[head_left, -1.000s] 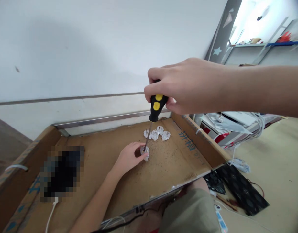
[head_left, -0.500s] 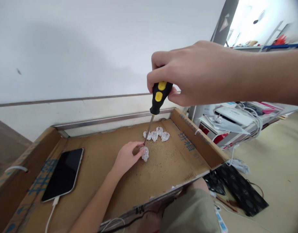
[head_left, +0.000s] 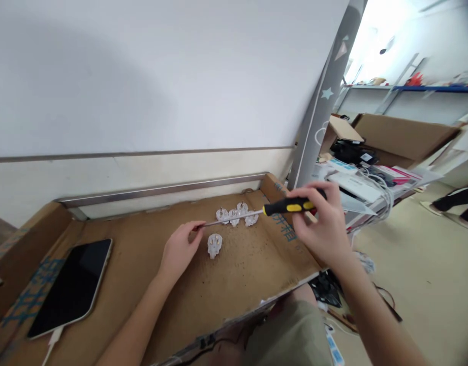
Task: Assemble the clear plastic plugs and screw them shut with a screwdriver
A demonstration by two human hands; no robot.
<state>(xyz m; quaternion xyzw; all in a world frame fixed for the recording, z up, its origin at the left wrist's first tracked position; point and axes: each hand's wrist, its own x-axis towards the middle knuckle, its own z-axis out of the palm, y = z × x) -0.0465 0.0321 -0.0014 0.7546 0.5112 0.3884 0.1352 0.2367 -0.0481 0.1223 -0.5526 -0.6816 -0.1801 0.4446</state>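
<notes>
In the head view, the person's right hand [head_left: 325, 226] was closed around the black and yellow handle of a screwdriver [head_left: 256, 213], which lay almost level above the work surface with its shaft running to the left. The left hand [head_left: 178, 249] rested on the board with its fingers loosely curled and pinched about the tip of the shaft; whether they also held a small screw there could not be told. One white plug [head_left: 214, 244] lay flat on the cardboard tray [head_left: 256, 269], prongs up, just beside the left hand but touched by neither hand nor tool. A cluster of plugs [head_left: 236, 216] of the same kind sat close together near the far wall of the tray, under the line of the shaft and apart from the single one. A smartphone [head_left: 69, 287] with a dark screen lay on the left part of the tray, well apart from the hands, with a white charging cable [head_left: 51, 345] plugged in at its near end. Fine dark specks were scattered over the board around the plugs. To the right, beyond the tray, a low stand [head_left: 363, 185] held papers and white wires, and cardboard boxes [head_left: 401, 134] stood behind it. As a judgement, with the tool off the plug, the work on the single plug appeared paused or finished; the pictures did not show whether the clustered plugs were done or waiting.
</notes>
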